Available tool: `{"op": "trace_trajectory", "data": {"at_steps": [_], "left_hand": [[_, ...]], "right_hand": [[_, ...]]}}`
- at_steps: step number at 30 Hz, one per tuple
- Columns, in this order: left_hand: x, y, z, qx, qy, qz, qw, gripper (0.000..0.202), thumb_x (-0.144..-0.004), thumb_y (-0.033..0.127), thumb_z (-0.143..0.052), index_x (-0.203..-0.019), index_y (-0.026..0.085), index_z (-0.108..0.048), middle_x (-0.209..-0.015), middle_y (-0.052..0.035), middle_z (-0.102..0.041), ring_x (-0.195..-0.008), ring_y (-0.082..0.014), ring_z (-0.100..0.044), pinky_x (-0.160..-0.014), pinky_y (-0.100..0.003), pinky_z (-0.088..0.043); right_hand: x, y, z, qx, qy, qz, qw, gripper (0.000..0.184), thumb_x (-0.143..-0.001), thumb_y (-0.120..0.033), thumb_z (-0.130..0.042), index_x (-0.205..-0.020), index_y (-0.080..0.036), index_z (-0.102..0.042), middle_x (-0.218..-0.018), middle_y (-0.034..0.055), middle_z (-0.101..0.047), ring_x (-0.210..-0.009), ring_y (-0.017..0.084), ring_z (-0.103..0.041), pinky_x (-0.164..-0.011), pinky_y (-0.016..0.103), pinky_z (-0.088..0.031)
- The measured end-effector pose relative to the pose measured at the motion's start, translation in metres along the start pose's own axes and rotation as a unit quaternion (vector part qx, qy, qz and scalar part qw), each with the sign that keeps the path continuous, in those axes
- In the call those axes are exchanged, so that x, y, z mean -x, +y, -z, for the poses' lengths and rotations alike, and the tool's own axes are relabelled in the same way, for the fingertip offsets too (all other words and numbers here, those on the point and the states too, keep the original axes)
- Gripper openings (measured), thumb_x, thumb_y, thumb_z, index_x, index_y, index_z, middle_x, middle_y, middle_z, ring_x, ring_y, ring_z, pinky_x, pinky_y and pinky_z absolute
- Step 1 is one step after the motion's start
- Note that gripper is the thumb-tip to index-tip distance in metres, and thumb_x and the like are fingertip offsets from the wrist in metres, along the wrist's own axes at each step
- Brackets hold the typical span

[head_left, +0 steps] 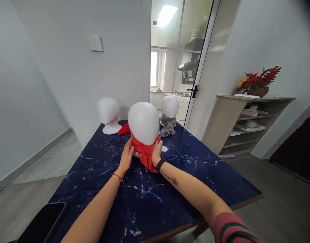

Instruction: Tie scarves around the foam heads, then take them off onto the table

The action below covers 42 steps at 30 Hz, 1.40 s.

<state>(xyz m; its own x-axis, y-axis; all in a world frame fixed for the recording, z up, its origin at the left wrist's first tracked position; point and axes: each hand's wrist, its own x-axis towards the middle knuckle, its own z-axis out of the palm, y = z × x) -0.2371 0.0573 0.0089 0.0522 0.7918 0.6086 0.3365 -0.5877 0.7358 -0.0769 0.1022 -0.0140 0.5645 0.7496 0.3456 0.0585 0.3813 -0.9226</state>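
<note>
A white foam mannequin head [143, 122] stands in the middle of the dark blue marble table [150, 199]. A red scarf [145, 152] is wrapped around its neck, one end trailing behind to the left. My left hand [126, 157] presses against the scarf on the left side of the neck. On the right side my right hand [157, 152] grips the scarf's hanging folds. Two more white heads stand behind: a bare one [108, 113] at the left and one [169, 107] at the right with a grey scarf [167, 127] around it.
A black phone [43, 221] lies at the table's near left corner. A wall runs behind the table, with a glass door [181, 64] at the right. A shelf unit [243, 123] with a basket of flowers [258, 82] stands to the right.
</note>
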Motion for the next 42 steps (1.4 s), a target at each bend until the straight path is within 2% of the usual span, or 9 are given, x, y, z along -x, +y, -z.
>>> {"op": "trace_trajectory", "data": {"at_steps": [3, 7, 11, 13, 16, 21, 26, 33, 42], "left_hand": [[0.001, -0.008, 0.004, 0.011, 0.049, 0.010, 0.999, 0.049, -0.093, 0.040, -0.033, -0.140, 0.023, -0.034, -0.147, -0.0058, -0.033, -0.135, -0.0190, -0.029, -0.114, -0.039, -0.018], [0.000, -0.021, 0.012, 0.011, 0.105, 0.058, 0.993, 0.047, -0.093, 0.039, -0.032, -0.136, 0.021, -0.039, -0.143, -0.0070, -0.039, -0.133, -0.0204, -0.033, -0.113, -0.040, -0.021], [-0.003, -0.021, 0.013, -0.058, 0.100, 0.038, 0.993, 0.045, -0.091, 0.031, -0.038, -0.134, 0.020, -0.041, -0.136, -0.0093, -0.045, -0.127, -0.0214, -0.038, -0.111, -0.041, -0.025], [-0.003, -0.019, 0.013, -0.088, 0.102, 0.035, 0.990, 0.045, -0.089, 0.028, -0.041, -0.133, 0.019, -0.042, -0.132, -0.0106, -0.047, -0.124, -0.0224, -0.040, -0.109, -0.042, -0.028], [-0.004, -0.018, 0.012, -0.107, 0.106, 0.043, 0.988, 0.046, -0.086, 0.025, -0.044, -0.132, 0.019, -0.042, -0.129, -0.0118, -0.048, -0.122, -0.0238, -0.042, -0.107, -0.043, -0.031], [-0.004, -0.021, 0.012, -0.121, 0.109, 0.030, 0.986, 0.046, -0.084, 0.021, -0.046, -0.130, 0.019, -0.043, -0.126, -0.0120, -0.048, -0.120, -0.0245, -0.042, -0.106, -0.044, -0.032], [-0.003, -0.023, 0.012, -0.130, 0.103, 0.019, 0.986, 0.047, -0.084, 0.021, -0.046, -0.130, 0.018, -0.042, -0.128, -0.0119, -0.048, -0.120, -0.0244, -0.041, -0.106, -0.044, -0.031], [-0.003, -0.023, 0.012, -0.127, 0.107, 0.033, 0.986, 0.046, -0.084, 0.024, -0.046, -0.130, 0.019, -0.043, -0.127, -0.0116, -0.047, -0.121, -0.0240, -0.041, -0.106, -0.044, -0.031], [-0.001, -0.016, 0.014, -0.131, 0.109, 0.037, 0.985, 0.042, -0.085, 0.027, -0.045, -0.127, 0.019, -0.043, -0.123, -0.0115, -0.047, -0.119, -0.0235, -0.042, -0.105, -0.045, -0.031]], "right_hand": [[0.027, -0.007, -0.024, 0.030, -0.006, -0.022, 0.999, 0.014, -0.085, -0.035, -0.035, -0.078, -0.023, -0.035, -0.080, 0.0033, -0.051, -0.075, 0.017, -0.047, -0.069, 0.030, -0.039], [0.040, -0.014, -0.026, 0.051, -0.069, -0.024, 0.996, 0.019, -0.087, -0.038, -0.036, -0.080, -0.022, -0.043, -0.083, 0.0038, -0.056, -0.079, 0.018, -0.051, -0.072, 0.029, -0.040], [0.024, -0.012, -0.011, 0.069, -0.117, -0.038, 0.990, 0.030, -0.089, -0.045, -0.029, -0.087, -0.021, -0.046, -0.082, 0.0029, -0.058, -0.073, 0.016, -0.054, -0.067, 0.027, -0.041], [0.013, -0.009, -0.005, 0.091, -0.102, -0.039, 0.990, 0.026, -0.089, -0.042, -0.030, -0.089, -0.020, -0.044, -0.083, 0.0035, -0.058, -0.069, 0.015, -0.054, -0.064, 0.027, -0.041], [0.003, -0.004, 0.000, 0.112, -0.101, -0.015, 0.988, 0.015, -0.083, -0.031, -0.043, -0.092, -0.020, -0.043, -0.090, 0.0058, -0.058, -0.075, 0.016, -0.056, -0.068, 0.027, -0.042], [0.008, -0.003, 0.002, 0.194, -0.184, 0.064, 0.962, 0.030, -0.077, -0.016, -0.044, -0.107, -0.016, -0.041, -0.096, 0.0095, -0.060, -0.078, 0.018, -0.058, -0.069, 0.029, -0.043], [0.014, -0.003, 0.001, 0.268, -0.204, 0.110, 0.935, 0.027, -0.077, -0.012, -0.041, -0.103, -0.015, -0.047, -0.103, 0.0126, -0.058, -0.090, 0.020, -0.056, -0.078, 0.032, -0.043], [0.014, -0.004, 0.001, 0.261, -0.208, 0.117, 0.935, 0.028, -0.078, -0.012, -0.038, -0.104, -0.012, -0.048, -0.101, 0.0137, -0.058, -0.094, 0.022, -0.055, -0.082, 0.035, -0.043], [0.016, -0.006, 0.001, 0.186, -0.191, 0.077, 0.961, 0.028, -0.077, -0.013, -0.042, -0.105, -0.015, -0.046, -0.098, 0.0107, -0.059, -0.087, 0.020, -0.057, -0.075, 0.033, -0.046]]}}
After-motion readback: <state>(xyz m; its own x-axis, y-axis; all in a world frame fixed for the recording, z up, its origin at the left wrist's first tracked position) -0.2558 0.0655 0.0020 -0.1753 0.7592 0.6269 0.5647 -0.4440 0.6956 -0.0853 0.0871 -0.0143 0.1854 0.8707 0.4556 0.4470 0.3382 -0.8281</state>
